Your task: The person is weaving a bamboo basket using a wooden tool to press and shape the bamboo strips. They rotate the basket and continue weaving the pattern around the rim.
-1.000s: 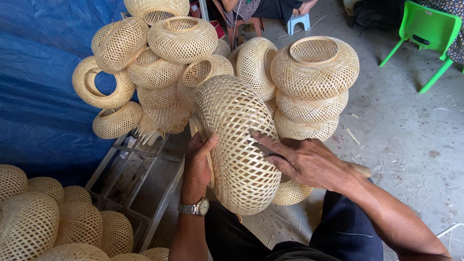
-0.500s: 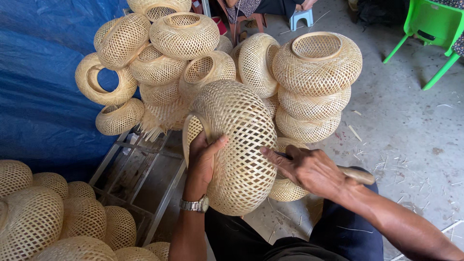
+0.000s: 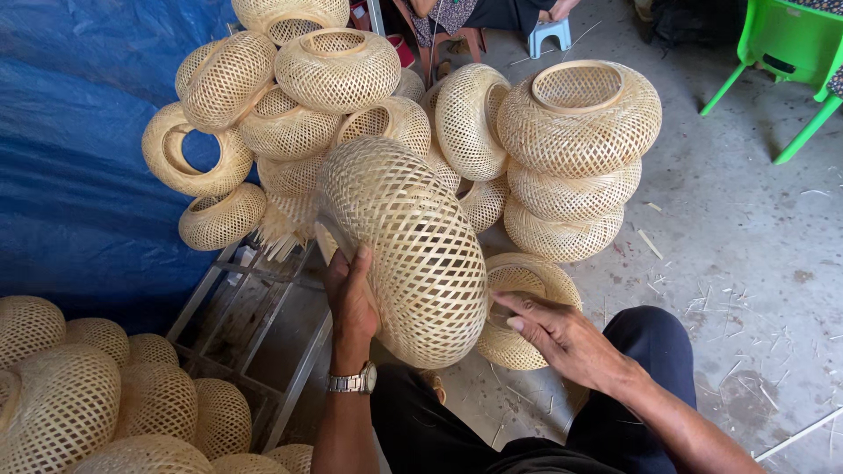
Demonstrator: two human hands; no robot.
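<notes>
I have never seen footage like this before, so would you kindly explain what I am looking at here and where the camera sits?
There is no machine here: the camera is worn on a person's head and looks down at their two bare hands. The left hand, with a wristwatch, grips the rim of a round woven bamboo shade and holds it up on edge. The right hand is spread open beside it, fingers on a second shade lying on the concrete floor. Behind stand piles of similar shades, more at lower left, a blue tarpaulin, a metal frame and a green plastic chair.
</notes>
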